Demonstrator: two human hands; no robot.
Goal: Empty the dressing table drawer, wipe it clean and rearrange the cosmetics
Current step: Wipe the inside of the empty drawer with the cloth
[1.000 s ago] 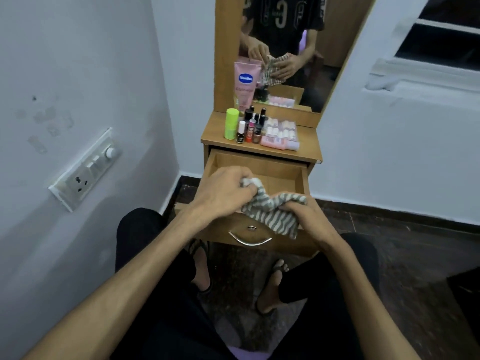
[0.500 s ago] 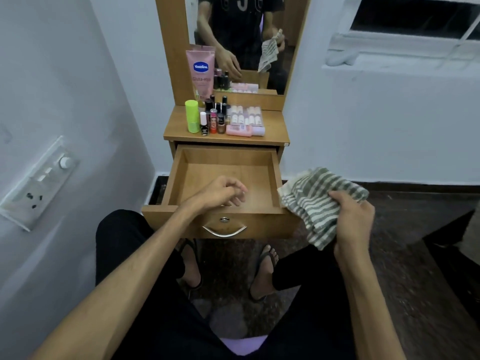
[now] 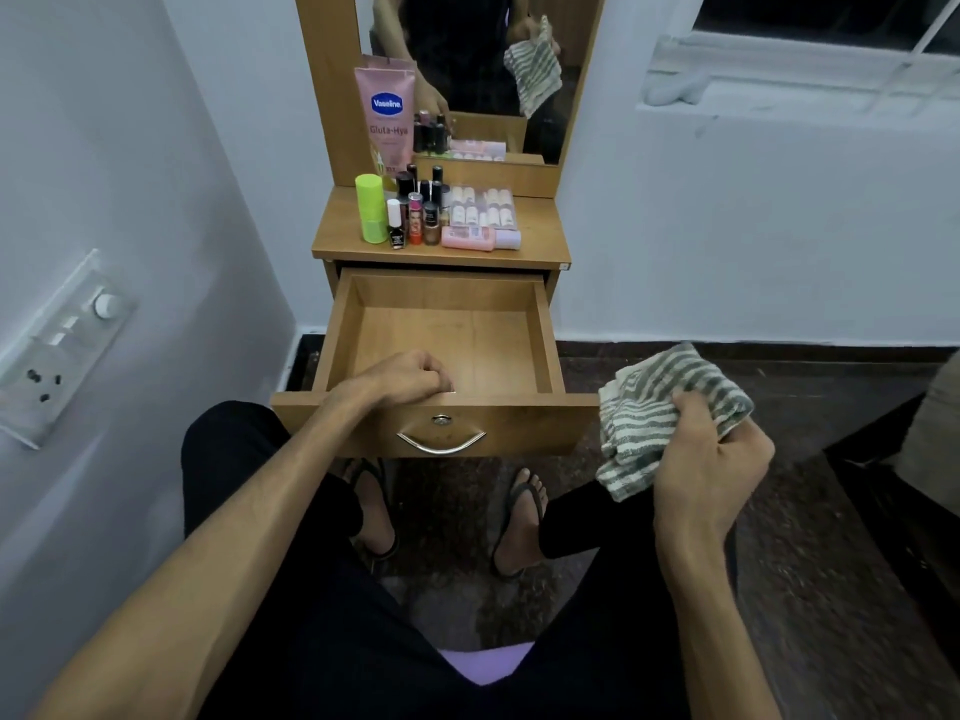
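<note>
The wooden drawer (image 3: 543,335) of the dressing table is pulled out and its inside is bare. My left hand (image 3: 400,379) rests on the drawer's front edge with its fingers loosely curled and holds nothing. My right hand (image 3: 711,470) grips a bunched grey-and-white striped cloth (image 3: 654,407) to the right of the drawer, above my knee. The cosmetics stand on the table top (image 3: 540,236): a green bottle (image 3: 370,207), a pink Vaseline tube (image 3: 387,116) leaning on the mirror frame, several small nail polish bottles (image 3: 415,215), a clear nail box (image 3: 483,207) and a pink bottle (image 3: 467,237) lying flat.
A mirror (image 3: 467,54) rises behind the table top. The white wall on the left carries a switch panel (image 3: 57,345). My feet in sandals (image 3: 519,522) are under the drawer. Dark furniture (image 3: 909,511) stands on the right, with a window ledge (image 3: 779,90) above.
My right hand has carried the cloth out of the drawer to the right, and the left hand has let go of it and settled on the drawer's front edge.
</note>
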